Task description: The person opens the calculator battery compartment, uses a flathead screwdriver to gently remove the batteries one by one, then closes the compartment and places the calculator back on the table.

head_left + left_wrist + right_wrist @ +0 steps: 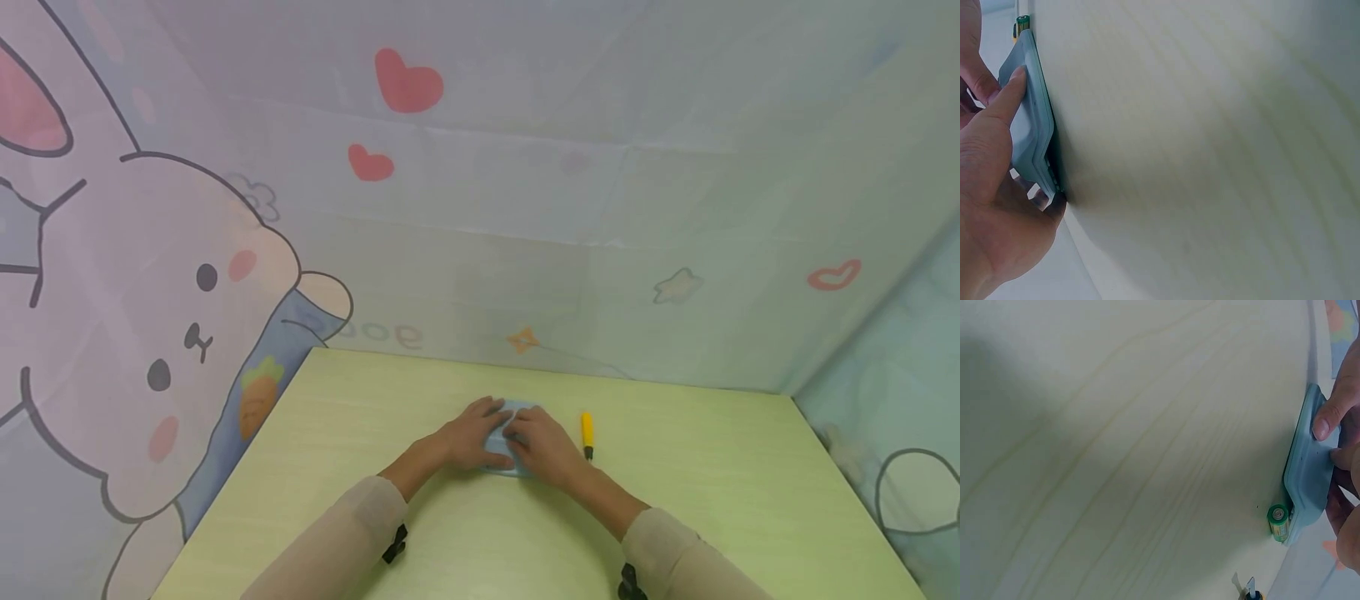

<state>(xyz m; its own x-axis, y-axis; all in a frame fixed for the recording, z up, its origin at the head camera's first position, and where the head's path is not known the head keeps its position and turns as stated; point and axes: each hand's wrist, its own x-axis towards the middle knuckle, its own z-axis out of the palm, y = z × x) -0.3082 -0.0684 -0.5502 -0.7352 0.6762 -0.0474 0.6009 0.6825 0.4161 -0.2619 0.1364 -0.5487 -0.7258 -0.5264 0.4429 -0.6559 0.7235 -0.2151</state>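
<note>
A flat light blue plastic case (498,442) with rounded edges lies on the table between both hands. My left hand (472,437) grips it from the left, its thumb (1007,100) along the top face and other fingers round the edge. From the right, my right hand (549,450) holds the case with curled fingers, thumb tip on its top face. The underside of the case (1310,462) is hidden. Close against its right end is a green battery (1278,522). A screwdriver (587,433) with a yellow and black handle lies right of my right hand.
The pale wood-grain table (712,483) ends at a printed cloth backdrop (525,208) behind it. More cloth hangs along the right side. Dark straps (395,543) show at the wrists beneath the sleeves.
</note>
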